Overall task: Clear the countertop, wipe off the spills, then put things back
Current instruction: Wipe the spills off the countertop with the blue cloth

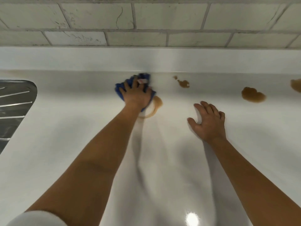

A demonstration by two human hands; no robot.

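**Countertop half-wiped, brown spills still out to the right**

Countertop (68,160) is white and glossy, and nearest me it carries only a ceiling-light glare and the shadows of my two forearms. Further out, my right hand (209,122) lies flat on the surface, fingers straight and spread, holding nothing; I read it as a brace.

Beyond and to the left, my left hand (136,95) presses down on the blue cloth (119,90), fingers splayed over it, with a white and red tag (142,81) poking out past the fingertips. The frame is blurred there, so I cannot tell how firmly the cloth is gripped. Just beside its right edge curls a thin brown smear (157,105), touching the cloth.

Further right sit a small spill (183,83) near the upstand, a larger puddle (253,95), and another spill (295,85) cut off by the frame edge. The steel drainer (14,101) lies well apart on the left; the tiled wall (146,22) is at the back.

My worry: a loaded cloth will drag the liquid into streaks like that smear rather than lift it, and a sweeping right hand could plant itself in the puddle. Nothing is back on the surface yet.
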